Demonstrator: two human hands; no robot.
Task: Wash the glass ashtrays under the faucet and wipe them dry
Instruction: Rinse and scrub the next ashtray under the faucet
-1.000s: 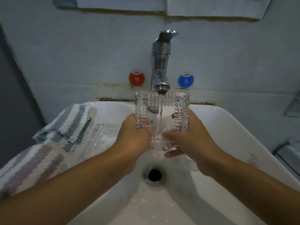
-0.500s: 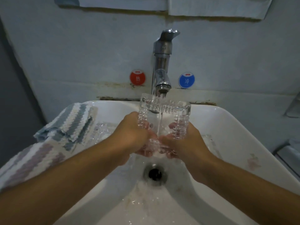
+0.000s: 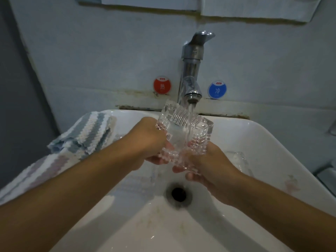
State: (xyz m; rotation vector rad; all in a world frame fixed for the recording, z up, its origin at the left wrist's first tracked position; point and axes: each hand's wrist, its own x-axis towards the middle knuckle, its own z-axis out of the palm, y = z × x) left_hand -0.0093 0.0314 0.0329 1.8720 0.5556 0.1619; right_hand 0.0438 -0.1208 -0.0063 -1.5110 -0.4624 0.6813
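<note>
Under the faucet [image 3: 191, 88], above the sink [image 3: 272, 135] drain [image 3: 179, 193], left hand [image 3: 147, 140] and right hand [image 3: 205, 166] grip a tilted, ribbed clear-glass ashtray [image 3: 183, 131] catching the stream. Striped towel [image 3: 85, 133] covers the basin's left rim; open bowl lies below.

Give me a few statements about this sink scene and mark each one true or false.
1. Water runs from the faucet onto the glass ashtray. True.
2. Only the left hand holds the ashtray. False: the right hand grips it too.
3. A striped towel lies on the sink's left edge. True.
4. The red sticker is right of the faucet. False: it is on the left; the blue sticker is on the right.
5. The drain is plugged with a stopper. False: it shows as an open dark hole.
</note>
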